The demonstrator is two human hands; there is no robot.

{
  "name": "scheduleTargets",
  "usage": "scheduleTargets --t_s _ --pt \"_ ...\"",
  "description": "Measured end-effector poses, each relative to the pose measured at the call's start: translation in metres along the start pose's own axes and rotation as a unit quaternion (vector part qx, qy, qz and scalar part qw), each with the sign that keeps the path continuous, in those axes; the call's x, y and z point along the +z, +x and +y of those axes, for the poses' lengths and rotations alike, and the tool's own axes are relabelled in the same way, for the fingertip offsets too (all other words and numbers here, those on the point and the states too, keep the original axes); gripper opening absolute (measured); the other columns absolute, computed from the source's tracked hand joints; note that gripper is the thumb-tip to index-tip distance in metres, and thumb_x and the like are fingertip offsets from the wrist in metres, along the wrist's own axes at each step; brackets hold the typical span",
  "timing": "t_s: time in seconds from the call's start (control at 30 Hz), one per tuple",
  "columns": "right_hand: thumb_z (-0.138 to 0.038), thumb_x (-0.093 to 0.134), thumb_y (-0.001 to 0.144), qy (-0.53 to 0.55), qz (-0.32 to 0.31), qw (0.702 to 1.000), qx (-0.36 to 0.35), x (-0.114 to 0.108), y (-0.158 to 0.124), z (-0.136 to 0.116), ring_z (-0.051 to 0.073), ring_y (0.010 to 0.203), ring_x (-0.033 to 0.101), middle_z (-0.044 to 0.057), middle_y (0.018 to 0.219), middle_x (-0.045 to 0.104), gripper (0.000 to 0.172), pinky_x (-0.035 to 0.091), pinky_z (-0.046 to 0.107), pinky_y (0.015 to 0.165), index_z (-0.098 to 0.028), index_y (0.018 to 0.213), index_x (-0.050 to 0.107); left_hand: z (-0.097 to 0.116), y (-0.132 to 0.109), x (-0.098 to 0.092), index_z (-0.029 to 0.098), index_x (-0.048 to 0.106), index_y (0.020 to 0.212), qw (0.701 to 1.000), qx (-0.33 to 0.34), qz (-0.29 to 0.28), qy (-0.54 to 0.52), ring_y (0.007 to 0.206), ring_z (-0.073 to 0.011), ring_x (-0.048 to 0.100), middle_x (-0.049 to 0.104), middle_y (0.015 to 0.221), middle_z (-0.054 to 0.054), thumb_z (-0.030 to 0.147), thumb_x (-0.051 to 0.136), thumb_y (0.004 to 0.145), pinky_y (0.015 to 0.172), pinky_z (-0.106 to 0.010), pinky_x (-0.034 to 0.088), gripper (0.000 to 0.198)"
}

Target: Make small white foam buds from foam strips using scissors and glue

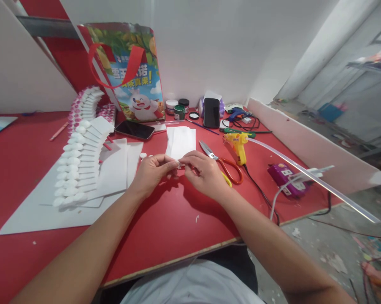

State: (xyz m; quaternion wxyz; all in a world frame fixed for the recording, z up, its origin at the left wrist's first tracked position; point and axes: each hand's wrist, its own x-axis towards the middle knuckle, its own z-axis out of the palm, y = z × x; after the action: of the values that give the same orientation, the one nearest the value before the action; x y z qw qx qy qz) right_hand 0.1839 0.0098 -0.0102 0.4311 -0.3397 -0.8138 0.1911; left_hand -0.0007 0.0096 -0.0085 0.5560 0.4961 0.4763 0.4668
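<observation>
The left hand (150, 173) and right hand (204, 171) are pinching a small white piece (179, 164) between their fingertips, at the clock's centre. White papers (181, 142) are lying just beyond, at twelve. At eleven, a bag (147, 82) is displaying "雪王", "诺" and "真果!", its red handle covering other characters. At three, a purple box (294, 188) is showing "B", its remaining lettering unclear.

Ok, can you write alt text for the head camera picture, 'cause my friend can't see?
A person's left hand and right hand hold a tiny pale piece between them, over a red table. White paper lies just beyond, with scissors and a yellow glue gun on the right and a curved row of white pieces on the left.
</observation>
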Motion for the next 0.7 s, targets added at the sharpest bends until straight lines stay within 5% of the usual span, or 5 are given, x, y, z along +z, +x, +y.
scheduleTargets --t_s 0.43,0.6,0.7 --pt "-0.014 0.044 0.099 -0.284 -0.12 0.95 -0.054 0.005 -0.002 -0.011 0.023 0.088 0.063 0.016 0.11 0.067 0.025 0.046 0.033 0.068 -0.01 0.11 0.066 -0.008 0.003 -0.001 0.016 0.067 0.064 0.999 -0.003 0.013 -0.042 0.048 -0.0089 0.054 0.064 0.055 -0.001 0.036 0.089 0.066 0.05 -0.019 0.04 0.029" --pt "-0.016 0.045 0.098 -0.258 -0.113 0.958 -0.045 0.007 -0.002 -0.01 0.025 0.093 0.064 0.018 0.118 0.066 0.031 0.051 0.035 0.07 -0.008 0.121 0.065 -0.01 0.004 -0.001 0.016 0.064 0.061 0.998 -0.006 0.009 -0.059 0.047 -0.0083 0.052 0.061 0.053 0.001 0.044 0.092 0.064 0.051 -0.02 0.039 0.04" --pt "-0.019 0.047 0.098 -0.171 -0.056 0.983 -0.034 0.008 -0.004 -0.006 0.021 0.094 0.067 0.015 0.118 0.068 0.031 0.055 0.032 0.075 -0.012 0.122 0.066 -0.009 0.005 0.0 0.016 0.065 0.063 0.996 -0.012 -0.003 -0.089 0.048 -0.0077 0.052 0.062 0.054 0.001 0.049 0.094 0.06 0.052 -0.019 0.04 0.044"
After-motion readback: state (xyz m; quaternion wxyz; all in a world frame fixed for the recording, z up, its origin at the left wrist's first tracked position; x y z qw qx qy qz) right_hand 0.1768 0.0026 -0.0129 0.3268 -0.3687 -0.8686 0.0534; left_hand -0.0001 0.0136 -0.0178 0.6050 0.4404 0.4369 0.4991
